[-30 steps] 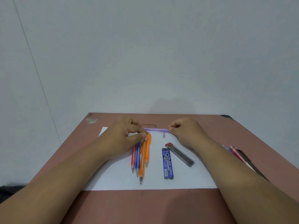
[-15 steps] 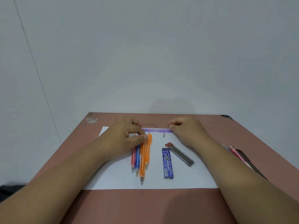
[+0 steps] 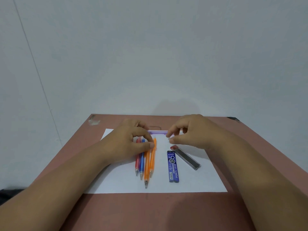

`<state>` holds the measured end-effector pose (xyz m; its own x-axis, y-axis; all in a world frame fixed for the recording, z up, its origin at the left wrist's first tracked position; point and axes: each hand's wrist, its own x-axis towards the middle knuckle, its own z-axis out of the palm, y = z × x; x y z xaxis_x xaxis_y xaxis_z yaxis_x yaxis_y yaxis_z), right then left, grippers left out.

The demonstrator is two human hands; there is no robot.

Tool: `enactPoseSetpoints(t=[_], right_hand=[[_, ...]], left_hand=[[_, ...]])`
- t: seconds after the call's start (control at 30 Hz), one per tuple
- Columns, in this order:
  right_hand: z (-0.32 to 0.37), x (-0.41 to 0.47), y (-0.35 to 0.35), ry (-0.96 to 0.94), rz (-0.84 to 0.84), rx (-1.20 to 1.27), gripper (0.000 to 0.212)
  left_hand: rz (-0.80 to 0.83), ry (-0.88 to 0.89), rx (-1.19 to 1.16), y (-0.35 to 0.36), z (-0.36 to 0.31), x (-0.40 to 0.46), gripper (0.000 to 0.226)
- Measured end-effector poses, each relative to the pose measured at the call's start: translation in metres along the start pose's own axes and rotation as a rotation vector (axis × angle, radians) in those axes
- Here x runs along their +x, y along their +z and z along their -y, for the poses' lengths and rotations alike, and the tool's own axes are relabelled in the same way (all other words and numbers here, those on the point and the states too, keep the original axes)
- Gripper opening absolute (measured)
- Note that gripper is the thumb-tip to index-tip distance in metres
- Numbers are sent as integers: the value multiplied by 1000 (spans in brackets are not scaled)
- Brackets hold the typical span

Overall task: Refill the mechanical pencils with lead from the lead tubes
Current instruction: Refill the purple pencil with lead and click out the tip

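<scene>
A purple mechanical pencil (image 3: pixel 158 132) lies crosswise at the far edge of the white paper (image 3: pixel 203 180). My left hand (image 3: pixel 131 144) grips its left end, with the thumb resting on the tops of two orange pencils (image 3: pixel 147 164). A red pencil (image 3: pixel 137 161) and a blue pencil (image 3: pixel 141 161) lie beside these. My right hand (image 3: pixel 190 132) hovers at the purple pencil's right end, thumb and index fingertip pinching a small grey cap (image 3: pixel 168 138). A blue lead tube (image 3: pixel 173 165) and a grey lead tube with a red cap (image 3: pixel 186 158) lie to the right.
The paper sits on a reddish-brown table (image 3: pixel 150 212) against a plain wall. A thin loop (image 3: pixel 155 127) lies on the table behind the purple pencil. A scrap of tape (image 3: pixel 95 121) marks the far left corner.
My right hand has let go of the purple pencil's right end, lifted a little and closed its thumb and index finger on the small cap. My left hand has barely moved.
</scene>
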<state>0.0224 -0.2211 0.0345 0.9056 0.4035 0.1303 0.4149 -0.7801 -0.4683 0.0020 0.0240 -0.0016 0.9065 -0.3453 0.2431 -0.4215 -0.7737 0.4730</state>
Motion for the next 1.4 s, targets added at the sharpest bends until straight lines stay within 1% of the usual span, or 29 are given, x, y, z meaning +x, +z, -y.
enactPoseSetpoints(t=[0.13, 0.3, 0.4, 0.5, 0.77, 0.93, 1.13, 1.27, 1.4], right_hand=[[2, -3, -6, -11, 210, -77, 16], [6, -9, -8, -70, 362, -33, 34], [8, -9, -4, -93, 423, -87, 39], [11, -9, -2, -108, 437, -141, 40], [7, -7, 1, -132, 387, -114, 34], [5, -6, -1, -167, 341, -15, 29], [2, -6, 1, -135, 381, -14, 24], [6, -9, -2, -119, 423, -5, 30], [8, -9, 0, -130, 407, -21, 26]], left_hand=[[60, 25, 5, 1, 0, 0, 33], [92, 53, 4, 2, 2, -1, 24], [86, 42, -10, 2, 2, 0, 21], [71, 34, -31, 1, 0, 0, 19], [38, 30, -79, 1, 2, 0, 22], [13, 25, -80, 1, 2, 1, 24], [0, 2, -79, 1, -1, 1, 23], [1, -10, -84, 1, 0, 1, 22], [-15, 15, -83, 2, 4, 3, 21]])
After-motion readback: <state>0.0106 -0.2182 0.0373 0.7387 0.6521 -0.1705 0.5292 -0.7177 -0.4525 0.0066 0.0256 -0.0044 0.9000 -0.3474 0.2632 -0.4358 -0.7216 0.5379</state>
